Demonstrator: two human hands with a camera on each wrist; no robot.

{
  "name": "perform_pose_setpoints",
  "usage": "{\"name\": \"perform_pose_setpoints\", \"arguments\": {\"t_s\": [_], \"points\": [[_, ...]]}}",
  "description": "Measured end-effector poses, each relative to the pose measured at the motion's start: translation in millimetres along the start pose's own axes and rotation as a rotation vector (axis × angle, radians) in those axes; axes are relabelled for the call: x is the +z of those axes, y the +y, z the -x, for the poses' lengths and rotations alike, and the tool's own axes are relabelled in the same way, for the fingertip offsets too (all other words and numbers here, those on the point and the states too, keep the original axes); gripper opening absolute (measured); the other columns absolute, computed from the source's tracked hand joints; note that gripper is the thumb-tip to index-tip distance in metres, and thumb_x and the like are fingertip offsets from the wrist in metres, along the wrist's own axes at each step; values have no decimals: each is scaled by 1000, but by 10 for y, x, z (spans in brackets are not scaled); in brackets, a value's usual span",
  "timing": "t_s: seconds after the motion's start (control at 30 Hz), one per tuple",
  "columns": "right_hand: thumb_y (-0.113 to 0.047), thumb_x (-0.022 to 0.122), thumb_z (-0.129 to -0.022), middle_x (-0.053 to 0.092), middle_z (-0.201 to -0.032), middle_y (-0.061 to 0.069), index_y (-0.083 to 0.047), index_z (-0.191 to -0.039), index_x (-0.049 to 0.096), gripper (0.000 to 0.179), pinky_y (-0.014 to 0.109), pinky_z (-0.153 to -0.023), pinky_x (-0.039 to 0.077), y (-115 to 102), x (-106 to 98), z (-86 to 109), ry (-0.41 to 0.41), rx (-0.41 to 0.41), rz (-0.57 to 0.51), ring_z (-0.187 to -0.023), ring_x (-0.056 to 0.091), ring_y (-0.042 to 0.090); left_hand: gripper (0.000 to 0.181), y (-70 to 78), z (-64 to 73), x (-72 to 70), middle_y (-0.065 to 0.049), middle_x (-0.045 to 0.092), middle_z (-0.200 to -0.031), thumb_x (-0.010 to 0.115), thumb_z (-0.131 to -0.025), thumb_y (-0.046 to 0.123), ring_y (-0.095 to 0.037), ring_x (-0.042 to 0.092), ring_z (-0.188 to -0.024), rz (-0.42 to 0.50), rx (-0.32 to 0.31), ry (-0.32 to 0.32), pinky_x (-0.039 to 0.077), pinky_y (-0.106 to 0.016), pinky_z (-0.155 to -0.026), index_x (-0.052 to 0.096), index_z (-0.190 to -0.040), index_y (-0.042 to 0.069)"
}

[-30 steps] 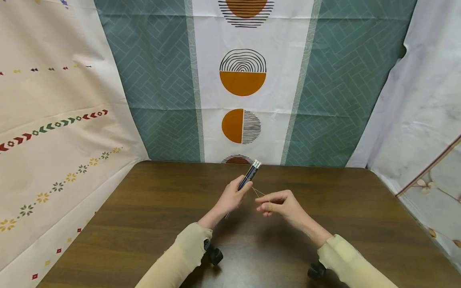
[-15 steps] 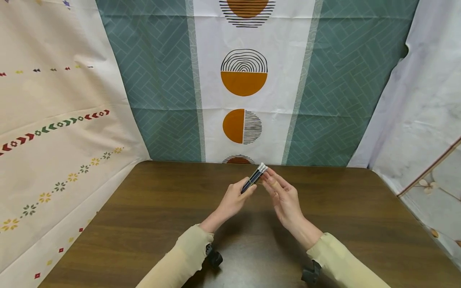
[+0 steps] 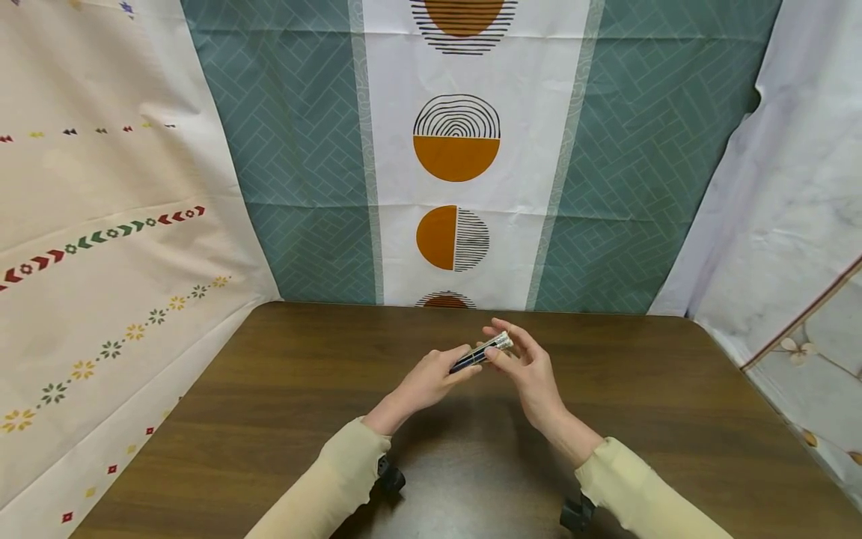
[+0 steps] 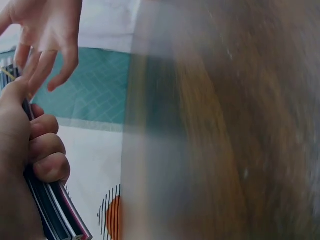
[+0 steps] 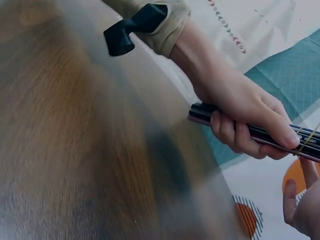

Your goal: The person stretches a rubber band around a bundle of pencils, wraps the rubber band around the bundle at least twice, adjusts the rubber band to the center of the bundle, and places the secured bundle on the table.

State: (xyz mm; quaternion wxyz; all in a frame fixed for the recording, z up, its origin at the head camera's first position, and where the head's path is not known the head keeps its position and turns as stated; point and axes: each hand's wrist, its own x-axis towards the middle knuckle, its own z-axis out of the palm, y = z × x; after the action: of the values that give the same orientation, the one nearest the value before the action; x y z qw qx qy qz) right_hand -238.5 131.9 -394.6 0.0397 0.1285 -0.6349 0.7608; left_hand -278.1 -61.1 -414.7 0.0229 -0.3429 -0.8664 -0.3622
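Several pencils inside the curled left hand, ends at the spread right hand.

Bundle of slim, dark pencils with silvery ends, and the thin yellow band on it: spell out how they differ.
Colour: the bundle of slim, dark pencils is blackish with pale lines; the thin yellow band is plain yellow. Thickness: the bundle is stout and straight, the band a fine strand. Pose: the left hand grips the bundle, while the band crosses it by the thumb. Shared: both show near that hand.
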Motion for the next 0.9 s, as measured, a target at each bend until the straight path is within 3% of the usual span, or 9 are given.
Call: {"name": "perform_pose_setpoints", "arguments": {"t_s": [0.17,0.3,0.4,0.5,0.6,0.73,0.9], "points": [[-15,73,-90,64,-130,8,-13,-136,57,49,24,-88,55,17,5,23,-11,-2,154,-110,69,12,23,-3,22,-27,6,53,-68,57,-100,37,-4,44,-53,-188,57,-50,35,-18,-51,61,-113,19],[-25,77,-87,70,-123,6,-21,-126,66,41,27,-84,54,51,4,33,6,11,300,-113,62,14,28,11,40,-33,8,46,-57,59,-99,37,-3,38,-47,-315,93,-85,33,-19,-49,63,-120,20],[-29,76,-87,73,-119,9,-22,-124,69,38,27,-84,54,67,-18,33,-2,51,346,-109,63,11,35,31,64,-34,9,39,-51,60,-98,40,-3,34,-44,-380,126,-127,31,-18,-47,62,-126,21],[-26,75,-89,74,-113,13,-14,-125,69,38,24,-81,55,63,-53,22,-40,115,342,-98,70,8,35,50,102,-37,9,41,-53,61,-96,44,-3,34,-44,-447,178,-175,30,-17,-47,63,-121,20],[-22,75,-89,74,-112,17,-6,-125,68,41,27,-82,58,50,-74,3,-116,174,326,-94,74,14,31,64,148,-43,11,45,-57,59,-96,47,-1,37,-47,-487,207,-230,30,-16,-48,65,-113,22],[-21,76,-88,72,-114,21,-4,-127,67,43,39,-86,59,54,-91,-13,-203,192,350,-93,75,19,29,68,207,-40,12,41,-58,58,-96,48,0,34,-48,-480,219,-290,27,-15,-49,66,-106,22],[-24,76,-87,73,-111,18,-5,-125,68,43,47,-87,58,89,-114,-29,-213,177,386,-92,76,22,29,86,261,-17,12,30,-59,58,-96,49,0,27,-48,-462,275,-304,20,-14,-48,60,-92,20]]}}
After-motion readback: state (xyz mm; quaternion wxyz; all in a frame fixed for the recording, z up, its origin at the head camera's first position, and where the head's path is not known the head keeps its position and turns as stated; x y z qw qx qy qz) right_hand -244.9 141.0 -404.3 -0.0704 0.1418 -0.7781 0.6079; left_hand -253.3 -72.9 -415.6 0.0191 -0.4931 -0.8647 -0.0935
